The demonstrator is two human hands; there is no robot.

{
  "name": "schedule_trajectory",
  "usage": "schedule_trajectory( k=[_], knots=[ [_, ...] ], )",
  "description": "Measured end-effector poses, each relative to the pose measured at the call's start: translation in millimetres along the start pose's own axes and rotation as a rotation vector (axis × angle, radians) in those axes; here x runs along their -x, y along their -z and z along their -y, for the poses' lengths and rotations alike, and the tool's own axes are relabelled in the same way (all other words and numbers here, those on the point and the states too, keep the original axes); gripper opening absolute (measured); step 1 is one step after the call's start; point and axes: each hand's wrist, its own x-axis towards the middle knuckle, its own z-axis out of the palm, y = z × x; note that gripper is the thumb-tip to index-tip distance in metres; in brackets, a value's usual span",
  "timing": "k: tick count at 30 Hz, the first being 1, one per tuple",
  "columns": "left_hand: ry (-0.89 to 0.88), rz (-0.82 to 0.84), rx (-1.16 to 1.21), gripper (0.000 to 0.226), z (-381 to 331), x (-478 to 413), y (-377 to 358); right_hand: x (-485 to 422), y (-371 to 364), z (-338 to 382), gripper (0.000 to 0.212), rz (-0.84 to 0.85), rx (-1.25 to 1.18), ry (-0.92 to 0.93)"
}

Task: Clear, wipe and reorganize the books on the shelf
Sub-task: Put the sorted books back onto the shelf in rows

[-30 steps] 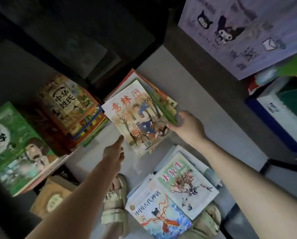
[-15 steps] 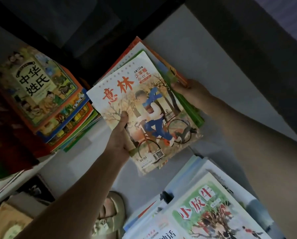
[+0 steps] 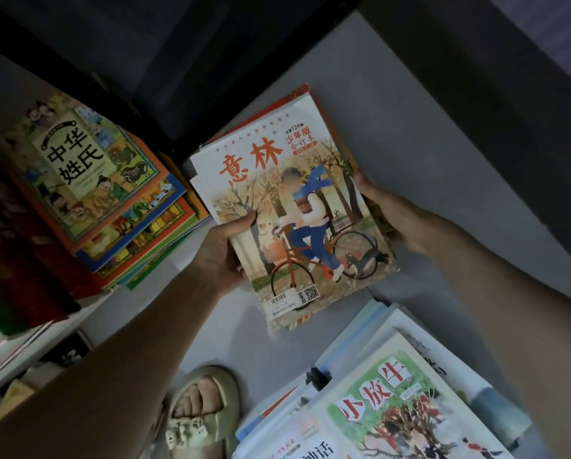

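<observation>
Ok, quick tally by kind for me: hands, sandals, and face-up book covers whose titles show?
Hands: 2, left hand and right hand, both gripping the book stack topped by the white cyclist-cover magazine.
Beige sandals: 1.
Titled covers: 4, that magazine, the yellow-green illustrated book, the green tree-cover book, a white cover cut off at the bottom edge.
Total: 7.

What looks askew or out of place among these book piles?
The left stack is skewed: lower books jut out stepwise past the top one. The bundle held by the left hand and right hand is uneven too, edges showing behind its cover.
</observation>
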Motion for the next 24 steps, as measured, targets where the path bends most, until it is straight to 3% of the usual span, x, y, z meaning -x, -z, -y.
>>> schedule_trajectory(
  k=[2, 5, 7, 10, 14, 17, 21, 24],
  knots=[
    [-0.022, 0.023, -0.015, 0.076, 0, -3, 6, -3, -4, -7, 0.080, 0.042, -0.047, -0.002],
    [-0.053, 0.015, -0.043, 0.093, 1, -6, 11, -4, -1, -13, 0.065, 0.066, -0.127, -0.009],
    [-0.065, -0.006, -0.094, 0.078, 2, -2, 7, -6, 3, -16, 0.070, 0.063, -0.145, -0.021],
    [-0.162, -0.012, -0.183, 0.033, 6, 6, -6, 1, 4, -17, 0.064, 0.161, -0.149, -0.080],
    [-0.175, -0.035, -0.394, 0.003, 3, 20, -19, 9, -1, -18, 0.057, 0.190, -0.162, -0.060],
    [-0.150, -0.120, -0.545, 0.014, -11, 35, -33, 18, -1, -13, 0.058, 0.169, -0.174, -0.077],
    [-0.073, -0.227, -0.539, 0.021, -41, 65, -56, 32, 6, -11, 0.093, 0.157, -0.269, -0.139],
    [0.032, -0.264, -0.550, 0.031, -66, 94, -74, 61, 8, 7, 0.097, 0.121, -0.423, -0.223]
  ],
)
